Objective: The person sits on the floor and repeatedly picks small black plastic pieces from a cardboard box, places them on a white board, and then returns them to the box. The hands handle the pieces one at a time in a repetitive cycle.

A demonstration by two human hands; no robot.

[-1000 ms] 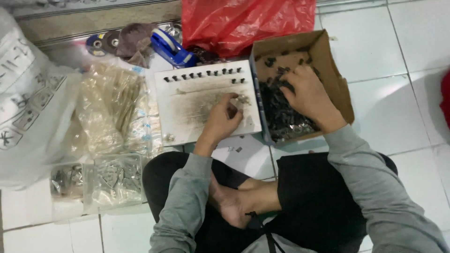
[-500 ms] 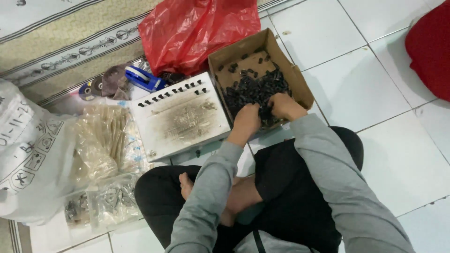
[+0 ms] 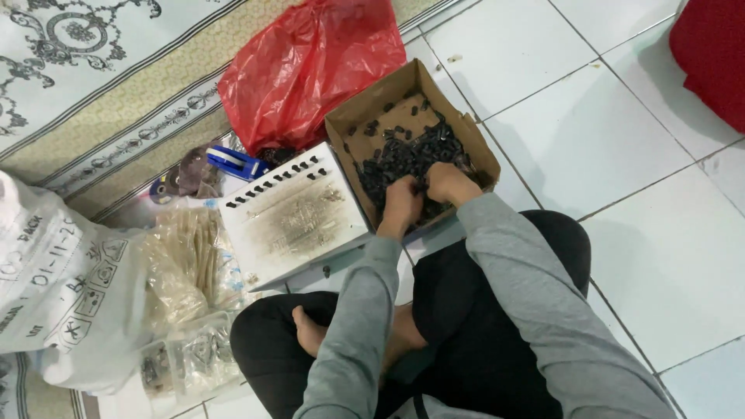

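I sit cross-legged on a white tiled floor. Both hands reach into an open cardboard box [image 3: 353,124] holding a heap of several small black parts [image 3: 411,155]. My left hand [image 3: 401,203] rests on the near side of the heap with its fingers curled down into the parts. My right hand [image 3: 446,182] sits beside it, fingers also curled into the pile. What the fingers hold is hidden. Left of the box lies a white board [image 3: 299,221] with a row of black parts [image 3: 275,180] along its far edge.
A red plastic bag [image 3: 310,66] lies behind the box. A blue tape dispenser [image 3: 235,163] sits by the board. Clear bags of small parts [image 3: 186,264] and a large white sack [image 3: 58,287] lie at the left. A patterned rug [image 3: 93,77] covers the far left; a red object [image 3: 714,54] sits top right.
My left hand left the white board and moved right into the cardboard box beside my right hand. The view has shifted right and tilted.
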